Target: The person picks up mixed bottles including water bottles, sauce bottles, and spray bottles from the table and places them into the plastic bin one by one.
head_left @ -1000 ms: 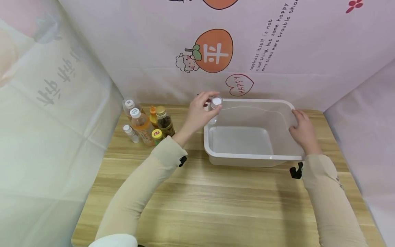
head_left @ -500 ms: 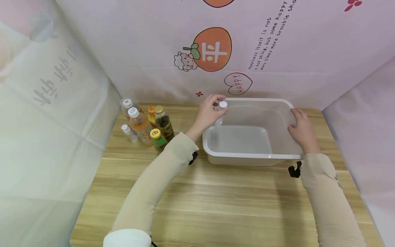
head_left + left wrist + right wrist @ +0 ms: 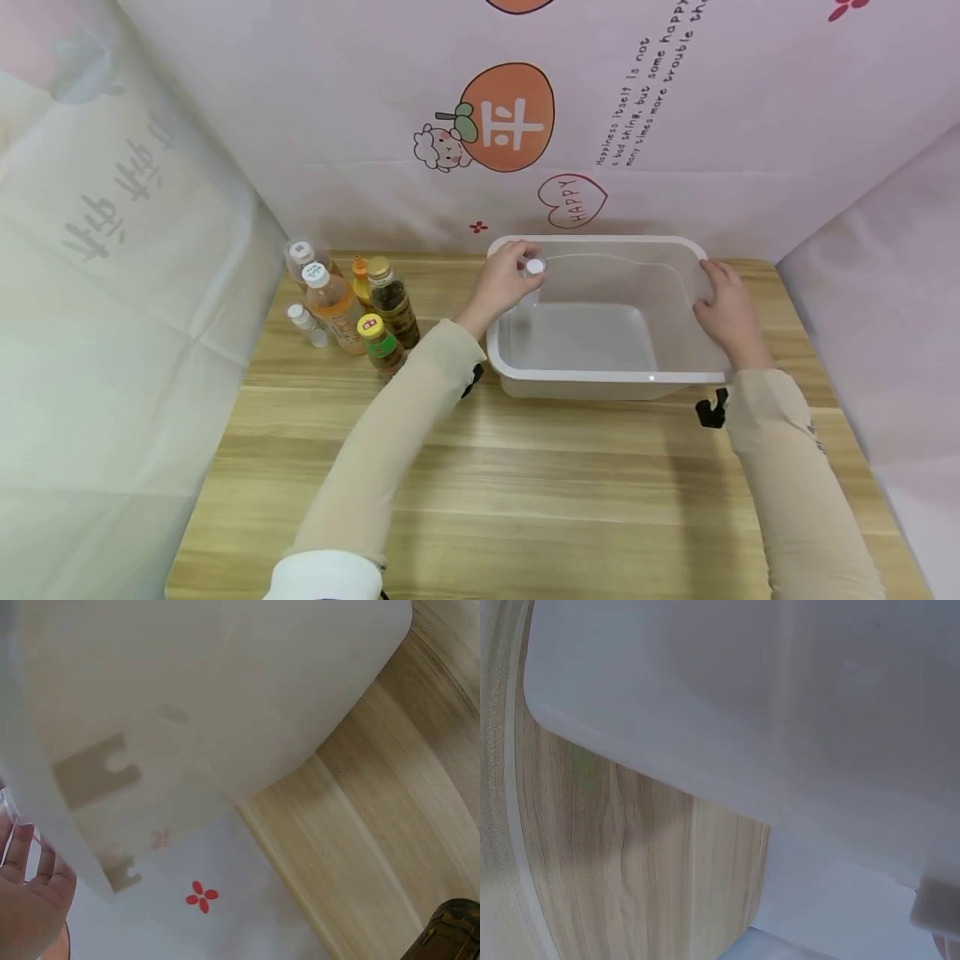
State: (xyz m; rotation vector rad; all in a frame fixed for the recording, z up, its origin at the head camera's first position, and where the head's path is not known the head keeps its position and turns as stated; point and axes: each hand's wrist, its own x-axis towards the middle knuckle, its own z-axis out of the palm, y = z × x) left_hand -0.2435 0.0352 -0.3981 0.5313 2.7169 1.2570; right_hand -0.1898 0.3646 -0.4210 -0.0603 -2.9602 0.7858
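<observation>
Over the left end of the tub (image 3: 577, 377), the left hand (image 3: 501, 282) pinches a small bottle (image 3: 532, 294) near its cap (image 3: 535, 266), long axis roughly upright; the right hand (image 3: 729, 317), farther off, grips the right rim (image 3: 696, 247).

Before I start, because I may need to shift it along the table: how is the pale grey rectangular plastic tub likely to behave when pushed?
The pale grey plastic tub will probably slide rather than tip, given its broad, flat floor. It looks fairly stiff, as its walls stand straight beneath a rolled rim. Those smooth-looking walls may feel slightly slippery.
</observation>
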